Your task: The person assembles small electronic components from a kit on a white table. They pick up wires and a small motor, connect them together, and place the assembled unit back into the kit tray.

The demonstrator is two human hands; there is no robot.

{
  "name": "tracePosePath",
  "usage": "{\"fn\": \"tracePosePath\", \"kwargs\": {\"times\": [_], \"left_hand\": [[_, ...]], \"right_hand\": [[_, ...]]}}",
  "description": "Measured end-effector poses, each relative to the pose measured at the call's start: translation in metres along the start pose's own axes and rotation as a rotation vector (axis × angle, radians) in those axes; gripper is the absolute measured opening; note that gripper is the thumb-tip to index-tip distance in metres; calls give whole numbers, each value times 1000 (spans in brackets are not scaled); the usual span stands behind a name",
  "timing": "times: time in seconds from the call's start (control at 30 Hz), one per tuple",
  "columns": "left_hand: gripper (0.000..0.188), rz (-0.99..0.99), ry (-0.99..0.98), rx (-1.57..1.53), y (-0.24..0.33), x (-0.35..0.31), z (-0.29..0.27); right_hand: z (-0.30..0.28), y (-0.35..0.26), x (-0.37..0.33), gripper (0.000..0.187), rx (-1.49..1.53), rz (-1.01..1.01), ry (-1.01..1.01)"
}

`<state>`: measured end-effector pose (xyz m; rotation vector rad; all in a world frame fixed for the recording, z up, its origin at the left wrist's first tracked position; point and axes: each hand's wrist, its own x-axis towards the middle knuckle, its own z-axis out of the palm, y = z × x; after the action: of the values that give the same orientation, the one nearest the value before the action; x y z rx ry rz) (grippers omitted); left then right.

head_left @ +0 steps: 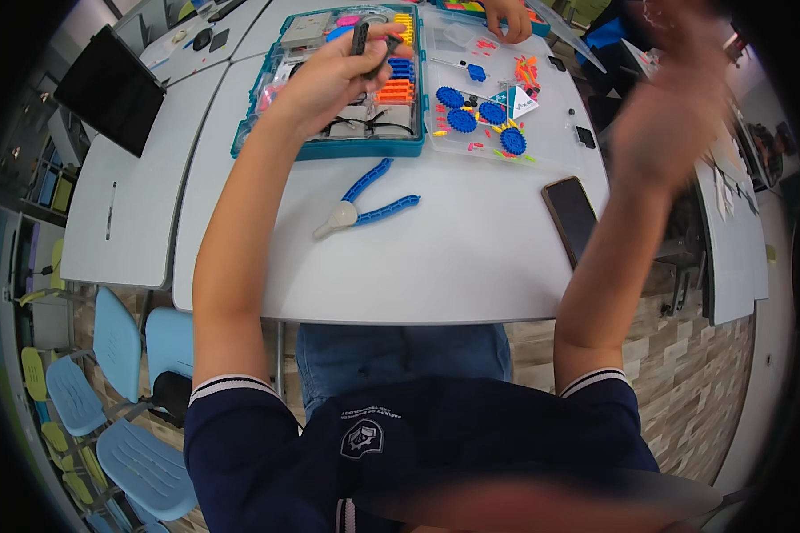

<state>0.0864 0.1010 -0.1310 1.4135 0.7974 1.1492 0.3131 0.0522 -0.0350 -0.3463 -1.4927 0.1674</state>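
1. One dark piece point(361, 40) sits in the left hand point(347, 75), toward half past eleven in the view, with twelve at the top edge; the grip is narrow, thumb and fingers pinching the piece.
2. The right hand point(671, 120) is raised at two o'clock, well apart from the left. It is blurred, so I cannot tell whether its grip is wide, narrow or holding anything.
3. Behind the left hand, between eleven and twelve, a teal case point(329, 149) lies on the white table point(400, 271); orange parts point(396, 91) line its right side.
4. At one o'clock, a clear tray point(551, 147) beside the case bears four blue wheels point(513, 140).
5. Pliers point(384, 210) with blue handles lie at eleven o'clock, nearer the middle, handles spread.
6. A phone point(571, 213) lies between two and three, near the right forearm.
7. Just short of one o'clock, another person's hand point(507, 18) reaches in beyond the tray.
8. Light blue chairs point(147, 466) stand around eight.
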Motion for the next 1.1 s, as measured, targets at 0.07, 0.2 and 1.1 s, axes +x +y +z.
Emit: {"fn": "tracePosePath", "kwargs": {"times": [0.07, 0.2, 1.1], "left_hand": [[42, -70, -31, -102, -6, -18, 19], [51, -154, -37, -130, -14, -45, 34], [77, 112, 87, -74, -36, -51, 42]], "right_hand": [[-9, 38, -35, 24, 5, 389, -120], [6, 81, -122, 33, 142, 574, -472], [24, 40, -144, 31, 580, 964, -517]]}}
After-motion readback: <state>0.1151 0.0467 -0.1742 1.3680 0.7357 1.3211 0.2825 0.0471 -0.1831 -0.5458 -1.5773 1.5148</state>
